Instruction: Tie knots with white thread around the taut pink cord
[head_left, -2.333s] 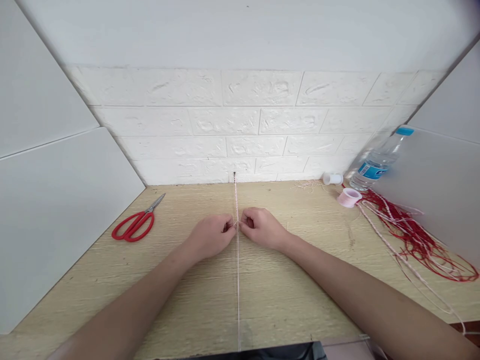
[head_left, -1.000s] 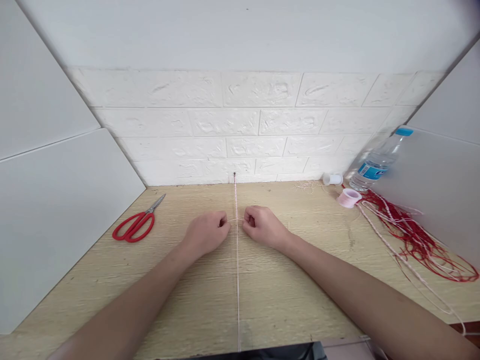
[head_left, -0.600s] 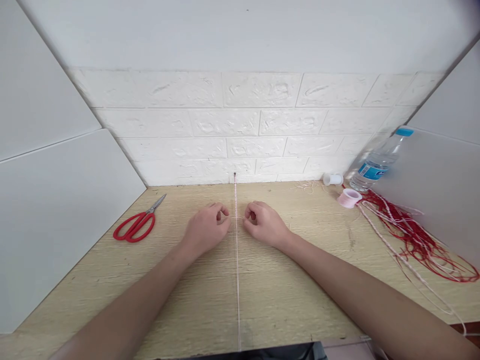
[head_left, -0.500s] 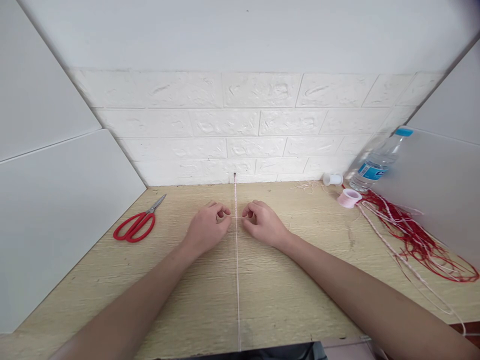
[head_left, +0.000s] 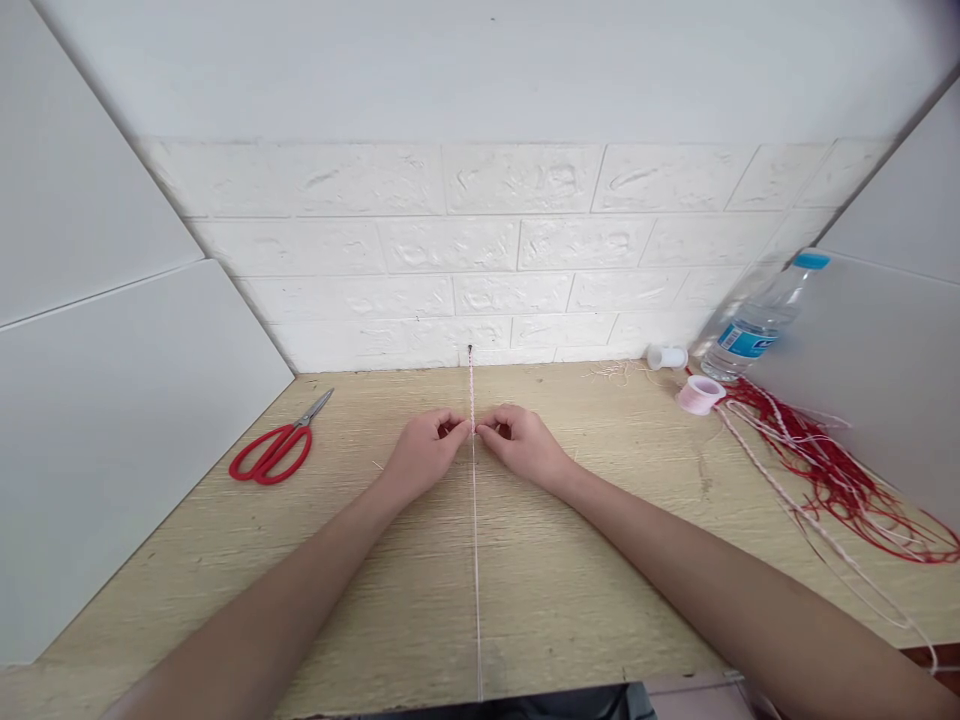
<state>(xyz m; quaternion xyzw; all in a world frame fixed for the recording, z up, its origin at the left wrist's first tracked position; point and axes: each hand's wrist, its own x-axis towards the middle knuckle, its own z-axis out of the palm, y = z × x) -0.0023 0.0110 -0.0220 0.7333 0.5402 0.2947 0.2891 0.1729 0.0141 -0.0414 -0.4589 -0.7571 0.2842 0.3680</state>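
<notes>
A thin pale pink cord [head_left: 476,560] runs taut from a dark point low on the wall down to the near table edge. Its upper stretch [head_left: 471,385] looks thicker and knotted, with pink and darker flecks. My left hand [head_left: 426,452] is closed in a pinch at the cord from the left, at the lower end of the knotted stretch. From the right, my right hand [head_left: 523,445] pinches at the same spot, its fingertips almost touching the left ones. Whatever fine thread ends lie inside the fingers are mostly hidden.
Red-handled scissors [head_left: 274,450] lie on the left. To the right are a pink thread spool [head_left: 700,396], a white spool [head_left: 666,358], a water bottle [head_left: 757,330] and a tangle of red cords [head_left: 847,480]. White panels [head_left: 135,450] flank the wooden table [head_left: 360,600].
Both hands have come inward, from slightly apart to meeting at the cord. The thin thread that showed between the fingertips is now drawn in close to it.
</notes>
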